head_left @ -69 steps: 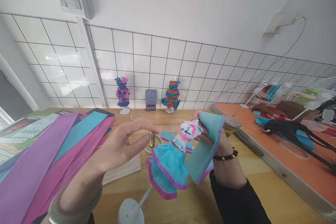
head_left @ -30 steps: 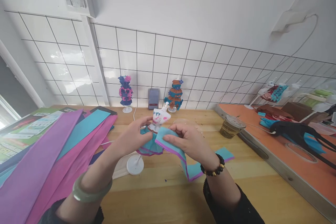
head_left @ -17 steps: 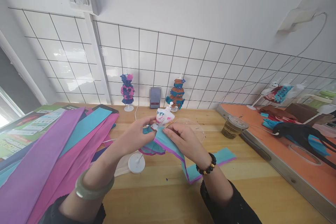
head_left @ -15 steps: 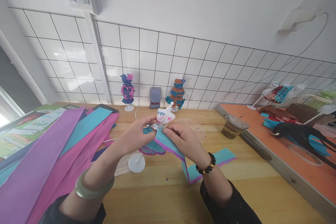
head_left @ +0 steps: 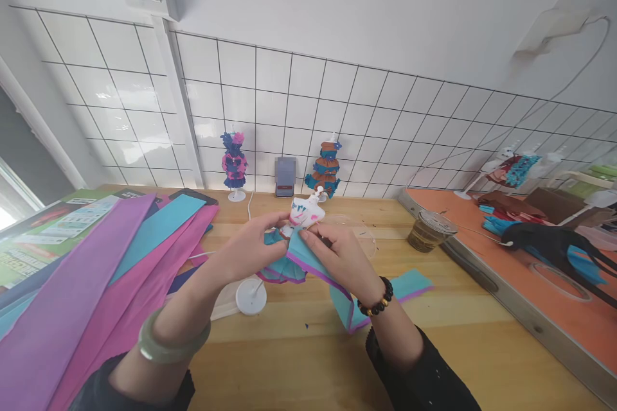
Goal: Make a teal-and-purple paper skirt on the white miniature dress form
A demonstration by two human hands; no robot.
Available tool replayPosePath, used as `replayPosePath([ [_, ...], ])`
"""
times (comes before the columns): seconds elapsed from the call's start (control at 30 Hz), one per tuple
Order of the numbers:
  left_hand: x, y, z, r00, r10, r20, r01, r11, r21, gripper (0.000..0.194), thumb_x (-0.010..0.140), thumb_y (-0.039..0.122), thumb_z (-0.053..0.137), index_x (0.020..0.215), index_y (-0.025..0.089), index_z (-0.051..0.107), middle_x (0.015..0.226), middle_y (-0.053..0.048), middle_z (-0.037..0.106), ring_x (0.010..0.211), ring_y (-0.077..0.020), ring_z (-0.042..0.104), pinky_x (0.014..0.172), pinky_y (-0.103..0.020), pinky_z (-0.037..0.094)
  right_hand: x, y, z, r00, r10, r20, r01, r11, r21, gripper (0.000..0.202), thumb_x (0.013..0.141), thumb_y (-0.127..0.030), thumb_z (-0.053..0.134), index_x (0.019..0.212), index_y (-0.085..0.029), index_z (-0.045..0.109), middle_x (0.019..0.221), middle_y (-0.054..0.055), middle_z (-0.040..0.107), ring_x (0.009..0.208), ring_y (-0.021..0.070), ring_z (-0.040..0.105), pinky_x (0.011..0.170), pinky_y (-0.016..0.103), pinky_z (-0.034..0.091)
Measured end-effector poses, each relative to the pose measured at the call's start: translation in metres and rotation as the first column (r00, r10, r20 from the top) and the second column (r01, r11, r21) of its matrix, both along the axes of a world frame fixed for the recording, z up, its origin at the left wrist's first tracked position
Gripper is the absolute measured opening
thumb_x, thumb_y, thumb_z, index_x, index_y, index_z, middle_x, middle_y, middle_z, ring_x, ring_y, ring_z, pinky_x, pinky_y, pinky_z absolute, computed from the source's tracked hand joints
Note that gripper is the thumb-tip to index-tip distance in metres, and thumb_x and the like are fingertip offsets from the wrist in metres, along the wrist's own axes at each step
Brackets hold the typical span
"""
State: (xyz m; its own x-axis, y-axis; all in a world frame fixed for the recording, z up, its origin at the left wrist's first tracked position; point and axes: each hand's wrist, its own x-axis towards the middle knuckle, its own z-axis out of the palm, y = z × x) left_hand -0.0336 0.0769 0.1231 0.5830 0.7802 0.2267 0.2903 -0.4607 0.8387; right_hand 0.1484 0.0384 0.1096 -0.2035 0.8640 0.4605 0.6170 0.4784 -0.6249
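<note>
Right hand (head_left: 344,253) pinches, thumb against fingers, one end of a long turquoise fabric-like strip with a purple edge (head_left: 308,257); that end lies over or just in front of the waist of a small white dress-form mannequin (head_left: 304,210), and whether it is fastened there I cannot tell. Left hand (head_left: 250,245) grips the mannequin around the waist, thumb in front and fingers partly hidden behind, so the figure leans, its round white base (head_left: 250,297) below and to the left. Below the mannequin's waist spreads a gathered turquoise skirt with a purple hem (head_left: 284,270). Past the right hand, the strip's loose length drops and folds onto the pale wooden bench (head_left: 299,366), right of the mannequin. I judge the step in hand to be setting the strip's end at the waistline, above the skirt; the next move seems to call for a steady left hold and enough slack that the trailing length does not tug that end away. Well left of the mannequin lie flat purple, turquoise and pink strips (head_left: 94,257); well to its right stands a lidded clear cup of brownish contents (head_left: 424,237). Behind it, by the wall, stand a blue-and-pink dressed form (head_left: 234,167) and a brown-and-teal dressed form (head_left: 325,170).
</note>
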Motion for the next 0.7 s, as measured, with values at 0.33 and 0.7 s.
replayPosePath([
  [0.33, 0.0, 0.0006, -0.0032, 1.0, 0.006, -0.002, -0.006, 1.0, -0.004, 0.045, 0.077, 0.021, 0.049, 0.121, 0.024, 0.054, 0.117, -0.004, 0.061, 0.108, -0.0241, 0.055, 0.089, -0.036, 0.047, -0.0004, -0.0025, 0.0015, 1.0, -0.008, 0.023, 0.006, 0.998, 0.064, 0.028, 0.09, -0.027, 0.045, 0.064, -0.018, 0.047, 0.062, -0.003, 0.048, 0.059, 0.0108, 0.044, 0.056, 0.023, 0.033],
  [0.7, 0.0003, -0.0002, -0.0021, 0.999, 0.034, -0.033, -0.034, 0.999, -0.002, 0.045, 0.075, 0.021, 0.048, 0.12, 0.025, 0.054, 0.117, -0.003, 0.061, 0.107, -0.0232, 0.056, 0.087, -0.035, 0.048, -0.0003, -0.002, 0.0015, 0.999, -0.041, 0.031, 0.038, 0.996, 0.083, 0.026, 0.09, -0.024, 0.045, 0.065, -0.019, 0.047, 0.063, -0.003, 0.05, 0.061, 0.011, 0.045, 0.057, 0.023, 0.033],
])
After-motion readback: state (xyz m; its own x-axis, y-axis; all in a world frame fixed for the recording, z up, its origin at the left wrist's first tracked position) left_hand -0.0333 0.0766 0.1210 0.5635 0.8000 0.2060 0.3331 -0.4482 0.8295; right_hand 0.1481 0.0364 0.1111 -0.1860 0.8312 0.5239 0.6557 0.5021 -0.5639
